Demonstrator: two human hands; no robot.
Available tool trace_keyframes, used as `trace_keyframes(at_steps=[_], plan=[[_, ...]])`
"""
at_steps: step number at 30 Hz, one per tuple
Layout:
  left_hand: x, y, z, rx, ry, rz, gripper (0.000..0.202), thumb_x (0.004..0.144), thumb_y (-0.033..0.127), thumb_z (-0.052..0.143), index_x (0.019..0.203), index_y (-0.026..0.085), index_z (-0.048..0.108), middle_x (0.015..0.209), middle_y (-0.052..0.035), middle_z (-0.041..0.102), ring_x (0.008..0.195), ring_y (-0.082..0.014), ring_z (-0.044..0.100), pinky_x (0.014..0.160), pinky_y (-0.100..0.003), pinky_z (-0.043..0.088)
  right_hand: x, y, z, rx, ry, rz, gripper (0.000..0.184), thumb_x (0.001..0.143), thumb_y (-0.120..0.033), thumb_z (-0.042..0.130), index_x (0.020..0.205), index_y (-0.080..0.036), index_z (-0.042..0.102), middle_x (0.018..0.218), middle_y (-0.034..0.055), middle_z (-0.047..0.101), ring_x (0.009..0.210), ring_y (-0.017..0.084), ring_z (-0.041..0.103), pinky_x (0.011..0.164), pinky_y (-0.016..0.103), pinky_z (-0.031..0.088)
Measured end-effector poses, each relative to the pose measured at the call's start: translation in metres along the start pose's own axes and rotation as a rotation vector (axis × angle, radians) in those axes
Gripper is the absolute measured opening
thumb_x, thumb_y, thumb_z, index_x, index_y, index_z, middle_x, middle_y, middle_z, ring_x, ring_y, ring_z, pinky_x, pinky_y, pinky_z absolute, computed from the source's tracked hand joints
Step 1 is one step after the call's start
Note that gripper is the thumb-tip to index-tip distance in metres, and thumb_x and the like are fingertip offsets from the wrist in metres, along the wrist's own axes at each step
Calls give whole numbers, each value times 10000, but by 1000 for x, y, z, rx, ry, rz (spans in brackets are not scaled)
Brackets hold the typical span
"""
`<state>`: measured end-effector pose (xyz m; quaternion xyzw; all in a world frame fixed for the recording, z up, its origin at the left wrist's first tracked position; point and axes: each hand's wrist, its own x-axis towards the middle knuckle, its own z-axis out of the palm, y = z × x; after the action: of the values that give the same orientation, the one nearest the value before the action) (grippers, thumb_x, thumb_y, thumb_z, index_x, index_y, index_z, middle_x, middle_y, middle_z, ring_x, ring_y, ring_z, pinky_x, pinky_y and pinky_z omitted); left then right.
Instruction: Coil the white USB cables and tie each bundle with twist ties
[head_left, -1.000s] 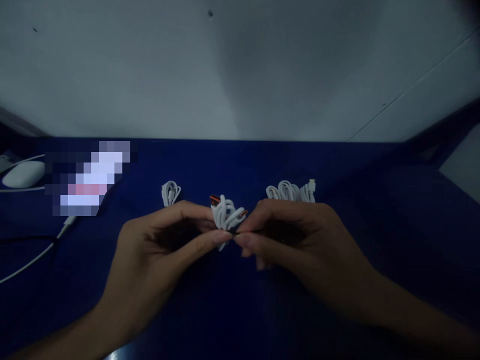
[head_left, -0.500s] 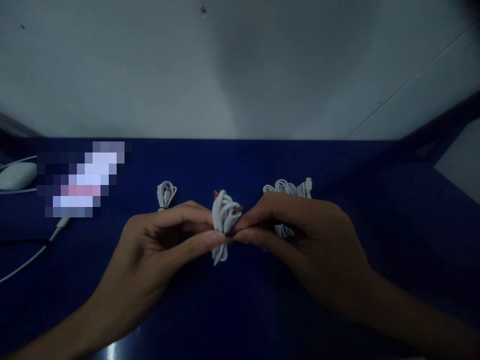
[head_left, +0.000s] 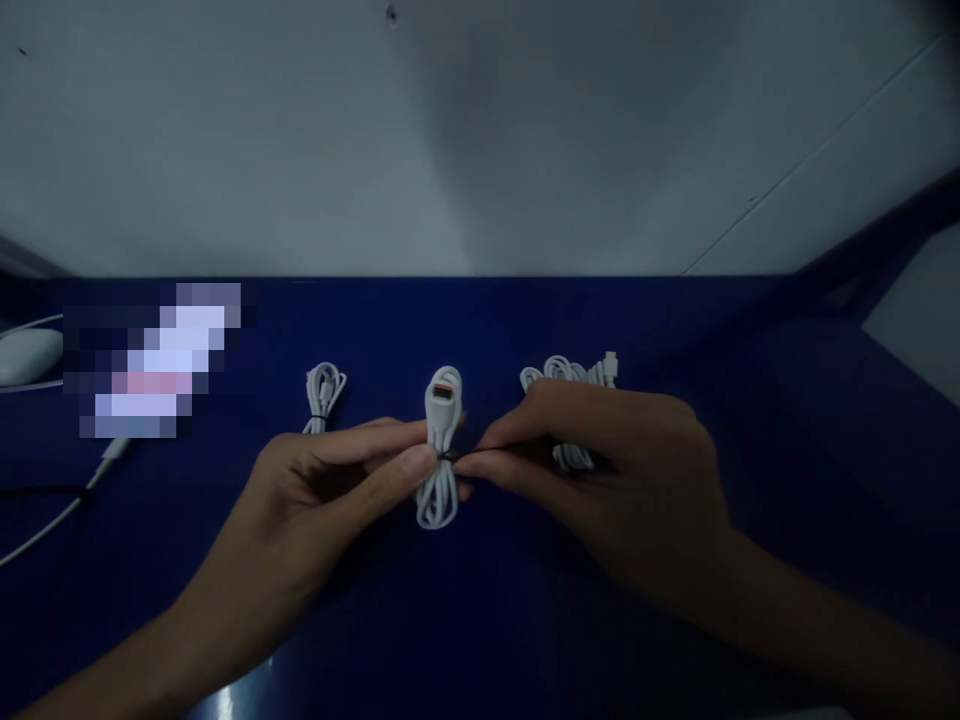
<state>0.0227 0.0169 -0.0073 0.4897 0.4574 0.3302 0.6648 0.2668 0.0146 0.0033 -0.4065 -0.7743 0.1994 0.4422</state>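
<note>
A coiled white USB cable (head_left: 444,415) is held upright in front of me, its plug with an orange inside facing me. My left hand (head_left: 337,490) is closed on it from the left, thumb in front and fingers behind. A thin dark twist tie (head_left: 446,456) goes around the middle of the bundle. My right hand (head_left: 600,460) is closed in a pinch just to the right of the bundle, with the tie's end between thumb and forefinger.
On the blue table (head_left: 465,620), a tied white cable (head_left: 324,395) lies to the left and several coiled white cables (head_left: 574,372) lie behind my right hand. A blurred lit screen (head_left: 165,360) with a white cord and a white rounded object (head_left: 30,357) are farther left. A pale wall (head_left: 300,150) rises behind.
The cable bundle has turned so its USB plug faces me, and the dark tie around it now shows. My right hand stays beside it in a pinch. The view has shifted slightly.
</note>
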Motion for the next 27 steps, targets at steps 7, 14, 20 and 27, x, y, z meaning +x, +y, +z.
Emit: trace_keyframes(at_steps=[7,14,20,27], plan=[[2,7,4,141,123,35,133,973,316,920,1086,369,964,1007,7,897,941,-184,797,822,-227,598,-7,11,11,-421,-18,-368,228,1132,-163,740,912,-144,799,762,13,719,639,127,611,536,282,486],[3,2,3,-104,166,-127,171,904,270,982,1069,289,945,923,-32,908,879,-201,860,772,-214,660,-5,6,12,-563,-38,-532,146,1045,11,733,980,-84,822,829,68,769,731,184,625,550,324,537],[3,-2,5,-330,115,-230,146,872,138,961,861,254,874,709,41,782,630,-109,751,603,-133,607,-8,-3,8,-547,-58,-528,164,1073,-5,690,1146,-12,836,839,86,769,745,186,607,530,322,531],[-5,-2,4,-440,50,-284,131,931,136,898,880,254,873,742,29,763,652,-121,724,615,-160,616,-11,-3,7,-569,-75,-537,165,1093,-37,679,1160,-61,828,907,80,754,818,197,631,590,319,561]])
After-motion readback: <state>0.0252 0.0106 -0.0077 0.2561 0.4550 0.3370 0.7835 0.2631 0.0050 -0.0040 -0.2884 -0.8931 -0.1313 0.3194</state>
